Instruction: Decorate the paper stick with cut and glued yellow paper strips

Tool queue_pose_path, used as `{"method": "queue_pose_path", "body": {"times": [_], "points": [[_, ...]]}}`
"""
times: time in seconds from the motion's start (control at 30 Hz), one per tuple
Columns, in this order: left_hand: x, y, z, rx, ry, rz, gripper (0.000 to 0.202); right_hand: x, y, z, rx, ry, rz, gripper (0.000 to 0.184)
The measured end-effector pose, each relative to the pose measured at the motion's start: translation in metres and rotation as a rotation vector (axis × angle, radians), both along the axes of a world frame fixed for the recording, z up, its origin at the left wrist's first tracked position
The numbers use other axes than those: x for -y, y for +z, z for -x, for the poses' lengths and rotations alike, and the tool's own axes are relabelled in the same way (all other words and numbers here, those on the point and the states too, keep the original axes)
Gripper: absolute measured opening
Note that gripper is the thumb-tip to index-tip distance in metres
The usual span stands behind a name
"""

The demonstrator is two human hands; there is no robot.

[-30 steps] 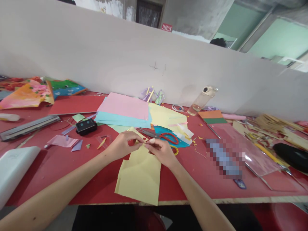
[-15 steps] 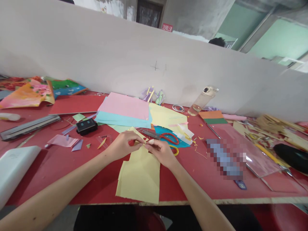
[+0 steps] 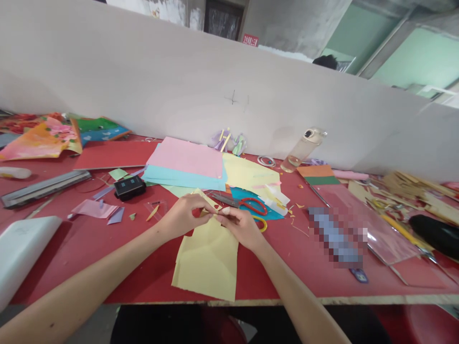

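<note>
My left hand [image 3: 184,215] and my right hand [image 3: 241,225] meet over a pale yellow paper sheet [image 3: 208,260] lying on the red table [image 3: 114,258]. Both pinch a small yellow paper piece [image 3: 214,213] between thumb and fingertips at the sheet's far edge. A fingertip of my right hand is wrapped in white tape. Red-handled scissors [image 3: 244,203] lie just beyond my hands, on a blue paper scrap.
Pink [image 3: 188,156], light blue and yellow sheets are stacked behind the scissors. A black device [image 3: 129,187], a metal ruler [image 3: 43,187] and a white box [image 3: 17,251] lie left. A clear bottle [image 3: 301,149] stands by the partition wall [image 3: 179,81]. Paper scraps and wooden strips [image 3: 412,188] clutter the right.
Hands hold nearly the same pose, pinching the yellow piece. The yellow sheet under them has shifted slightly.
</note>
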State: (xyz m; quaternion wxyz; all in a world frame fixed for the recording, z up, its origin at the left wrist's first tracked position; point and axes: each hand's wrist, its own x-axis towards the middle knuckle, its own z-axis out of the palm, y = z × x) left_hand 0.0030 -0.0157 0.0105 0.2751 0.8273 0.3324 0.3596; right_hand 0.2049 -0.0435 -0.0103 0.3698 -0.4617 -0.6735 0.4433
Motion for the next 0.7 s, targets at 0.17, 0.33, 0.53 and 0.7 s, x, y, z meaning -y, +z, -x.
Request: {"method": "queue_pose_path", "body": {"times": [0.17,0.33,0.53,0.7], "points": [[0.0005,-0.001,0.0006,0.002,0.0,0.006,0.013,-0.0001,0.0009,-0.0006,0.022,0.001,-0.024,0.026],[0.0009,-0.0015,0.0016,0.004,0.006,0.045,0.013,0.0,0.0012,-0.0009,0.049,-0.017,-0.033,0.026],[0.001,0.0008,0.0016,0.002,0.016,0.081,0.013,-0.0002,0.0015,-0.0004,0.014,0.002,-0.018,0.025],[0.0005,0.0014,0.001,-0.02,0.007,0.1,0.011,0.0005,0.0012,-0.0009,0.01,-0.017,-0.052,0.023]]}}
